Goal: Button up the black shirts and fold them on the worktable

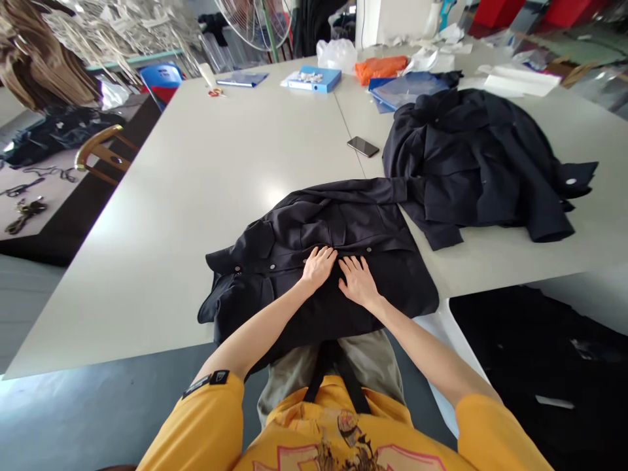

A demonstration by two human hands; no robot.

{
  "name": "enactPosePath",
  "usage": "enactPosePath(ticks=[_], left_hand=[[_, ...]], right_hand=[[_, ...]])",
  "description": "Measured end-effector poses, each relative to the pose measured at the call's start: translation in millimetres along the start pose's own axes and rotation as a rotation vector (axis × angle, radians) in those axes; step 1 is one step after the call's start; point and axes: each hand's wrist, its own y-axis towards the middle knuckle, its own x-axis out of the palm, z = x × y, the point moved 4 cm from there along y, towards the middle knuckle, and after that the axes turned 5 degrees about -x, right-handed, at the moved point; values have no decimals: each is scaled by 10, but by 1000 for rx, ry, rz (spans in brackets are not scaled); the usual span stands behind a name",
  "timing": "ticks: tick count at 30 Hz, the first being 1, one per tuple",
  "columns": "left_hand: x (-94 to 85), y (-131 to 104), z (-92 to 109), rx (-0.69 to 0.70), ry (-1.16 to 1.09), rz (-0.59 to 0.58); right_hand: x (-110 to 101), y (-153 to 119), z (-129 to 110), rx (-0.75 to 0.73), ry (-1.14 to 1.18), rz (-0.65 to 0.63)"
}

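Yellow shirt seen closest to camera, worn by the person, with both bare forearms stretched forward over a dark jacket. Jacket is laid front up at the near edge of a pale table, collar pointed left, hem right, lower side hung over the edge toward the person. One sleeve is stretched along the far side, its cuff touching a second dark jacket heaped at right. Left hand is placed on the buttoned front, fingers kept close together and slightly bent; whether cloth is pinched under them cannot be told. Right hand is set just beside it, palm down on the same jacket, fingers slightly spread, nothing seen gripped. Round buttons are shown in a row along the front, on both sides of the hands. Beyond the jackets, a phone is left on the table; farther back, a blue box file, an orange bag and red-handled scissors are set out. At lower right, dark cloth is held in a white bin.
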Motion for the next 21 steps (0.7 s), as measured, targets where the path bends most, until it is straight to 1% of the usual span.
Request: enactPosePath(ticks=[2,4,6,8,11,14,21], left_hand=[[-17,1,29,-2,30,-61],[-42,-5,68,13,66,-106],[-65,-20,115,29,96,-131],[-83,-41,166,33,116,-140],[-95,-75,234,9,133,-135],[-83,-114,271,-29,134,-125],[-10,-181,251,-93,110,-111]], right_hand=[[-7,-11,-5,-3,1,11],[-40,-8,4,4,7,52],[-87,22,22,-1,10,110],[-112,82,38,-21,3,137],[-73,190,34,-39,-29,76],[-6,245,-5,-13,-80,7],[40,210,-73,19,-152,-21]])
